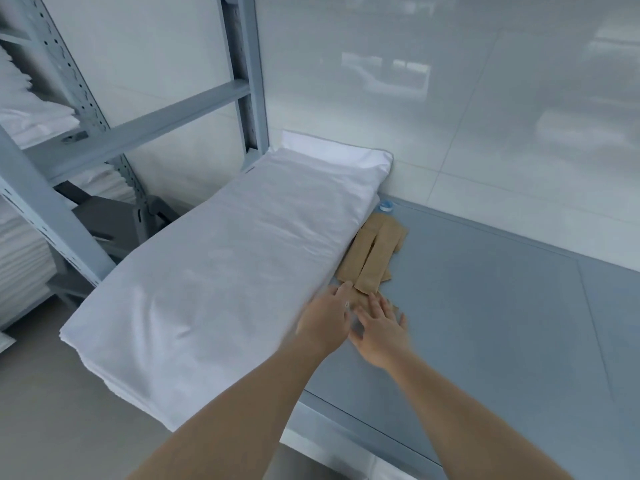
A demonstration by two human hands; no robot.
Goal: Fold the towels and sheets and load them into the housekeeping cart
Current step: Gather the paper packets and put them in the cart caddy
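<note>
Fingers: on the left hand point(323, 323) they are being held loosely extended over the edge of the folded white sheet point(221, 271), nothing gripped; on the right hand point(379, 332) the fingers point(375, 301) are being spread wide and flat, nothing held.
Hands: both are being kept close together, blurred, at the near end of the tan packets point(370, 258); contact with them cannot be told.
Sheet: a thick folded white stack is being carried by the grey-blue surface point(485, 323), along its left side, reaching back to the wall.
Tan packets: long flat pieces are being kept just beside the sheet's right edge.
Blue cap point(386, 205): a small round object is being kept by the wall, behind the packets.
Shelving point(145, 126): folded white linens point(31, 119) are being stored on a grey metal rack at left.
</note>
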